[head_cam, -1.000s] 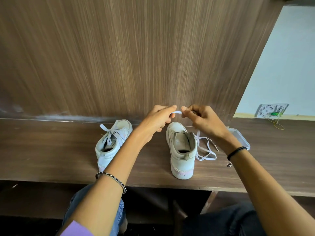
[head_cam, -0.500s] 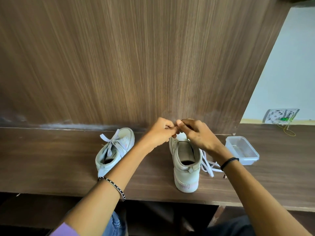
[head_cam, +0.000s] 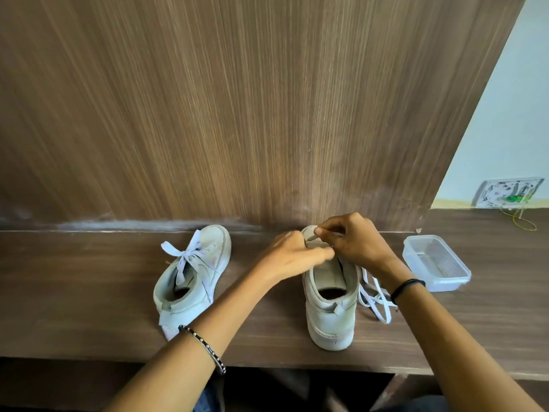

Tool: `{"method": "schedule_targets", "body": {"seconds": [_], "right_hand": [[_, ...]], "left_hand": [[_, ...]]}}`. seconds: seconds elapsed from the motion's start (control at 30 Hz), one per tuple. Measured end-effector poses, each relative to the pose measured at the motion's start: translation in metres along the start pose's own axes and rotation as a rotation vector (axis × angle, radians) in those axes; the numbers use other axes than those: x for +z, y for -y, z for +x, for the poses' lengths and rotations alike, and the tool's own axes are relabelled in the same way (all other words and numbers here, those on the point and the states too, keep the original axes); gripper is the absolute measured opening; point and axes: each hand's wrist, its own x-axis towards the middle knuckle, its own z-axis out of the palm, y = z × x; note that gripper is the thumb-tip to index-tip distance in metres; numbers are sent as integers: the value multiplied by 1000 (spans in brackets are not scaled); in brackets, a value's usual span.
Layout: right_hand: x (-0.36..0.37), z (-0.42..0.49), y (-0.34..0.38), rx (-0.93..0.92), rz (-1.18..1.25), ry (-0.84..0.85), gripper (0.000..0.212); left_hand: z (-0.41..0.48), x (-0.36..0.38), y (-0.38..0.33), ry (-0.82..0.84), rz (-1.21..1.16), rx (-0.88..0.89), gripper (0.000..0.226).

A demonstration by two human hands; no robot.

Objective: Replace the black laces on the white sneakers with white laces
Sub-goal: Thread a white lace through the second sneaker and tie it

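Lacing looks half done: out past our left hand sits the finished sneaker, its white bow tied. Under both hands stands the unlaced sneaker, heel toward us so the eyelets lie within reach. Our right hand pinches the white lace by its tip near the toe, likely to thread it; the slack trails beneath that wrist. Our left hand reaches across the tongue, blurred, so we cannot tell its grip.
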Motion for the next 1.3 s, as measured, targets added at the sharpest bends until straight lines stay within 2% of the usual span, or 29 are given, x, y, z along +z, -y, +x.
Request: {"method": "schedule_targets", "body": {"seconds": [0.07, 0.17, 0.23, 0.33, 0.53, 0.7, 0.83, 0.93, 1.13, 1.3], "right_hand": [[3, 3, -1, 69, -27, 29, 16], [5, 7, -3, 181, -18, 92, 10], [5, 8, -2, 224, -8, 96, 8], [7, 7, 1, 263, -6, 60, 8], [13, 7, 2, 317, -43, 2, 13], [12, 8, -2, 386, -2, -5, 16], [10, 8, 0, 366, 23, -25, 14], [12, 6, 1, 324, -34, -33, 13], [3, 1, 3, 245, -21, 27, 15], [1, 0, 3, 214, -32, 57, 13]], "left_hand": [[1, 11, -3, -1, 123, -6, 26], [6, 19, -3, -110, 225, -26, 28], [10, 15, -2, -141, 190, -48, 29], [17, 4, 4, -127, 91, -52, 16], [27, 1, 14, -158, 74, -50, 18], [33, 5, 12, -276, 259, -19, 21], [37, 14, 8, -327, 366, 76, 28], [42, 9, 13, -276, 263, 71, 13], [58, 5, 35, -126, -40, -2, 17], [64, 4, 38, -60, -141, -36, 18]]}}
